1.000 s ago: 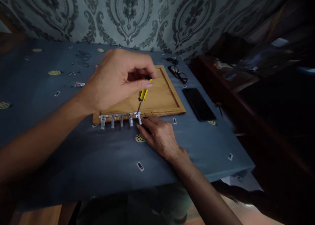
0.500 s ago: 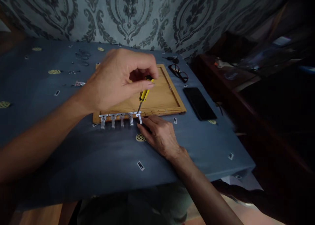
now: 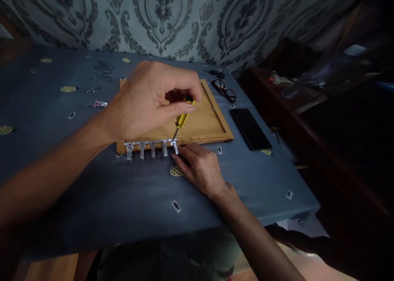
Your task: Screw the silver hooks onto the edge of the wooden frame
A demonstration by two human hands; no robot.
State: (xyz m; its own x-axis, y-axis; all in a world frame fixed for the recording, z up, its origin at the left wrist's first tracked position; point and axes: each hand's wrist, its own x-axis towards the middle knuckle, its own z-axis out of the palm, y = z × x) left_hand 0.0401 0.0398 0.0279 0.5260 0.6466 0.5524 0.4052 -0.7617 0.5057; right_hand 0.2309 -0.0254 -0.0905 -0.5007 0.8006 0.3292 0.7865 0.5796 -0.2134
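Observation:
My left hand point(image 3: 150, 98) grips a screwdriver point(image 3: 182, 120) with a yellow and black handle, the thumb and forefinger closed round its upper end. The shaft tilts slightly, and its tip touches the last metal hinge point(image 3: 175, 145) in a row along the near edge of a wooden framed panel point(image 3: 201, 127). My right hand point(image 3: 201, 166) rests low on the cloth, thumb and fingertips closed about the free arm of that hinge. Several like metal hinges point(image 3: 153, 148) sit to its left along the same edge. Small holes dot the edge to the right.
A black phone point(image 3: 250, 129) and eyeglasses point(image 3: 224, 91) lie right of the panel, with a dark small object point(image 3: 218, 73) behind them. One loose hinge point(image 3: 100, 103) and tiny metal pieces point(image 3: 92, 90) are at left on the blue tablecloth point(image 3: 123, 203). A patterned curtain point(image 3: 172, 22) hangs behind.
The left hand has shifted slightly, its fingers turning a little on the screwdriver handle, which leans slightly more right. The right hand and hinges have stayed put.

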